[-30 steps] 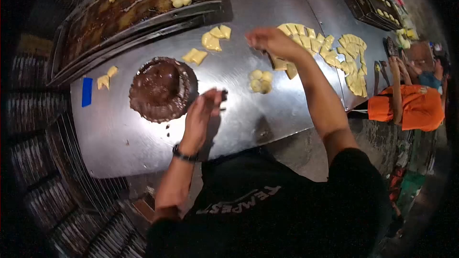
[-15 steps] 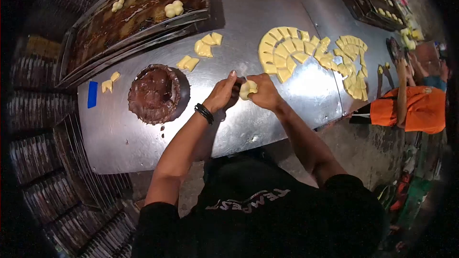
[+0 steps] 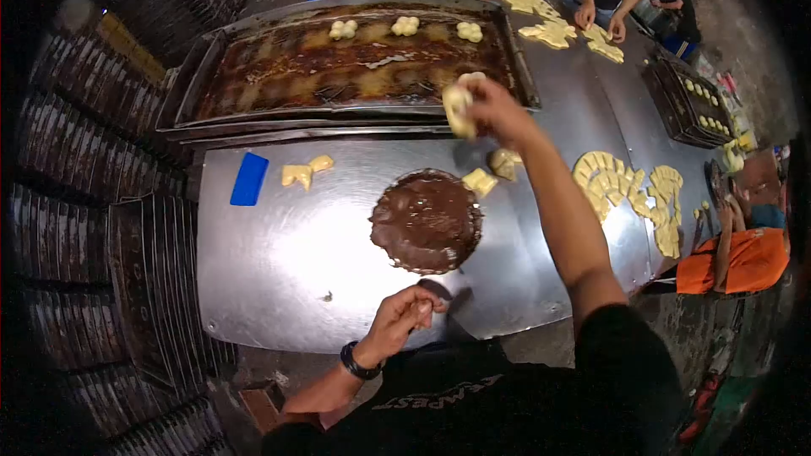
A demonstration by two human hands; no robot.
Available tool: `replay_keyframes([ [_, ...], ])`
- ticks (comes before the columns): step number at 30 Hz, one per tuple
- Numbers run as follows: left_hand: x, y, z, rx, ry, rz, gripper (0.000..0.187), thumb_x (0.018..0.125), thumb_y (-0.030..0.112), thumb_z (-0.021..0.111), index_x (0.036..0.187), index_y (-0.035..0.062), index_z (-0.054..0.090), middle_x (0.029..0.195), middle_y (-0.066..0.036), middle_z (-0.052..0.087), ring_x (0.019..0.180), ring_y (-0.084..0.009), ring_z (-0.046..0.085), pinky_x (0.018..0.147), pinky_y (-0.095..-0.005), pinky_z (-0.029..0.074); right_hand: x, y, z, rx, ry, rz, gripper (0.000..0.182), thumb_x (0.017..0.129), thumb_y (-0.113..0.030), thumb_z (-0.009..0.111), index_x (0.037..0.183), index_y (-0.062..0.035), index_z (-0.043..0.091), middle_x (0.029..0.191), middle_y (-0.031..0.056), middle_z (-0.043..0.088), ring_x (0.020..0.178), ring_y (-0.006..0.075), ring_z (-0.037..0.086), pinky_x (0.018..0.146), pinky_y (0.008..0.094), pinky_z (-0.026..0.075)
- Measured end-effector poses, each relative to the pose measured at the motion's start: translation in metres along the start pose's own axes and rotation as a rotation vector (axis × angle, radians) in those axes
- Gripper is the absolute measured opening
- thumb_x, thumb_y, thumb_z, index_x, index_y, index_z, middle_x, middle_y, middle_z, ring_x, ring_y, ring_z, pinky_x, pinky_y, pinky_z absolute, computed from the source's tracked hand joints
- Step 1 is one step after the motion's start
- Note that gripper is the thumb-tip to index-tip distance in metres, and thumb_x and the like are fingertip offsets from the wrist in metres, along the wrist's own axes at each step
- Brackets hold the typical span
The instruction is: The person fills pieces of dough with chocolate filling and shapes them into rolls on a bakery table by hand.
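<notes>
My right hand (image 3: 500, 114) is closed on a pale dough piece (image 3: 459, 110), blurred by motion, above the near right edge of the baking tray (image 3: 279, 76). Clusters of dough balls (image 3: 405, 26) sit along the tray's far side. Lower down, near the table's front edge, my left hand (image 3: 401, 321) is closed on a dark, rounded flat tool (image 3: 434, 290); its handle is hidden by the fingers. Just beyond that hand stands a round container heaped with chocolate-brown paste (image 3: 427, 219). Cut dough pieces (image 3: 479, 182) lie at its far right side.
A blue scraper (image 3: 249, 179) and small dough scraps (image 3: 297, 175) lie on the left of the metal table (image 3: 296, 287). Cut dough sheets (image 3: 604, 177) spread at right. Co-workers' hands (image 3: 587, 17) work across the table; a person in orange (image 3: 735, 262) is at right.
My right hand has moved away from the left, forward to the tray with the dough piece. My left hand appears lower, nearer the table's front edge. The view has shifted, showing more tray.
</notes>
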State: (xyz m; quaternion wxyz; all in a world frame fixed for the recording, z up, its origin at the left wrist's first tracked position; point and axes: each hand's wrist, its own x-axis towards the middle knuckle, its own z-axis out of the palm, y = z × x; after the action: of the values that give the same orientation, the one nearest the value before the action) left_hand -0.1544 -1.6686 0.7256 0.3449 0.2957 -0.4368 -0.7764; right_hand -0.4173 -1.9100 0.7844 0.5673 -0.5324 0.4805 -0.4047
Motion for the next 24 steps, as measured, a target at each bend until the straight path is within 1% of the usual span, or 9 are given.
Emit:
replay_keyframes([
  [6, -0.042, 0.007, -0.040, -0.093, 0.158, 0.032, 0.026, 0.095, 0.027, 0.052, 0.103, 0.0043, 0.060, 0.082, -0.001, 0.061, 0.068, -0.0047, 0.051, 0.060, -0.0204, 0.040, 0.151, 0.016, 0.025, -0.298, 0.037, 0.349, 0.048, 0.087, -0.046, 0.056, 0.120, -0.0118, 0.052, 0.116, 0.0125, 0.052, 0.098, 0.0193, 0.052, 0.073, 0.0366, 0.048],
  [7, -0.044, 0.008, -0.041, -0.093, 0.167, 0.044, 0.027, 0.095, 0.028, 0.052, 0.103, 0.0043, 0.060, 0.081, -0.001, 0.060, 0.068, -0.0050, 0.051, 0.060, -0.0207, 0.040, 0.147, 0.003, 0.036, -0.549, -0.077, 0.082, 0.059, 0.088, -0.058, 0.045, 0.125, -0.0118, 0.050, 0.125, 0.0148, 0.048, 0.098, 0.0221, 0.049, 0.076, 0.0380, 0.047],
  [8, -0.044, 0.011, -0.041, -0.094, 0.182, 0.045, 0.029, 0.094, 0.029, 0.052, 0.104, 0.0025, 0.059, 0.081, -0.002, 0.059, 0.070, -0.0070, 0.052, 0.062, -0.0214, 0.041, 0.135, -0.005, 0.042, -0.248, 0.092, 0.414, 0.069, 0.091, -0.059, 0.036, 0.138, -0.0085, 0.040, 0.142, 0.0203, 0.038, 0.132, 0.0301, 0.034, 0.101, 0.0469, 0.035],
  [11, -0.033, 0.016, -0.036, -0.105, 0.209, 0.089, 0.029, 0.094, 0.026, 0.051, 0.105, 0.0001, 0.056, 0.095, -0.009, 0.062, 0.076, -0.0107, 0.054, 0.067, -0.0237, 0.042, 0.124, 0.008, -0.003, -0.666, 0.275, -0.211, 0.049, 0.090, -0.041, 0.053, 0.112, 0.0019, 0.061, 0.096, 0.0153, 0.065, 0.083, 0.0241, 0.061, 0.077, 0.0389, 0.047],
  [15, -0.018, 0.014, -0.007, -0.182, 0.163, 0.107, 0.031, 0.095, 0.026, 0.049, 0.109, -0.0004, 0.054, 0.104, -0.015, 0.062, 0.084, -0.0145, 0.057, 0.074, -0.0277, 0.044, -0.013, 0.010, -0.077, -0.167, 0.342, -0.169, 0.032, 0.088, -0.033, 0.055, 0.093, -0.0042, 0.068, 0.074, 0.0083, 0.064, 0.065, 0.0095, 0.057, 0.062, 0.0259, 0.045],
  [17, -0.008, 0.007, 0.013, -0.181, 0.135, 0.116, 0.029, 0.095, 0.025, 0.048, 0.109, -0.0005, 0.054, 0.105, -0.016, 0.062, 0.086, -0.0157, 0.057, 0.075, -0.0286, 0.044, -0.051, 0.065, -0.122, -0.529, 0.547, 0.231, 0.032, 0.087, -0.033, 0.055, 0.089, -0.0055, 0.070, 0.071, 0.0121, 0.065, 0.068, 0.0153, 0.060, 0.064, 0.0316, 0.047],
  [19, 0.003, -0.001, 0.040, -0.166, 0.134, 0.091, 0.029, 0.096, 0.025, 0.047, 0.109, -0.0004, 0.054, 0.105, -0.015, 0.062, 0.086, -0.0170, 0.058, 0.076, -0.0301, 0.045, -0.065, 0.185, -0.151, -0.834, 0.598, -0.062, 0.029, 0.083, -0.033, 0.059, 0.083, -0.0058, 0.069, 0.069, 0.0127, 0.063, 0.065, 0.0228, 0.062, 0.063, 0.0355, 0.047],
  [21, 0.014, -0.013, 0.072, -0.157, 0.171, 0.084, 0.030, 0.096, 0.025, 0.047, 0.109, -0.0006, 0.054, 0.104, -0.015, 0.062, 0.085, -0.0172, 0.058, 0.076, -0.0303, 0.045, -0.083, 0.171, -0.115, -0.783, 0.423, 0.180, 0.032, 0.076, -0.036, 0.065, 0.091, -0.0082, 0.071, 0.077, 0.0121, 0.066, 0.072, 0.0268, 0.064, 0.070, 0.0379, 0.049],
  [24, 0.030, -0.036, 0.123, -0.152, 0.281, 0.135, 0.030, 0.096, 0.025, 0.048, 0.108, -0.0014, 0.054, 0.103, -0.014, 0.062, 0.084, -0.0171, 0.058, 0.076, -0.0308, 0.046, -0.062, 0.184, -0.091, -0.924, 0.571, -0.060, 0.029, 0.070, -0.033, 0.071, 0.085, -0.0080, 0.070, 0.078, 0.0101, 0.066, 0.069, 0.0264, 0.063, 0.067, 0.0374, 0.049],
])
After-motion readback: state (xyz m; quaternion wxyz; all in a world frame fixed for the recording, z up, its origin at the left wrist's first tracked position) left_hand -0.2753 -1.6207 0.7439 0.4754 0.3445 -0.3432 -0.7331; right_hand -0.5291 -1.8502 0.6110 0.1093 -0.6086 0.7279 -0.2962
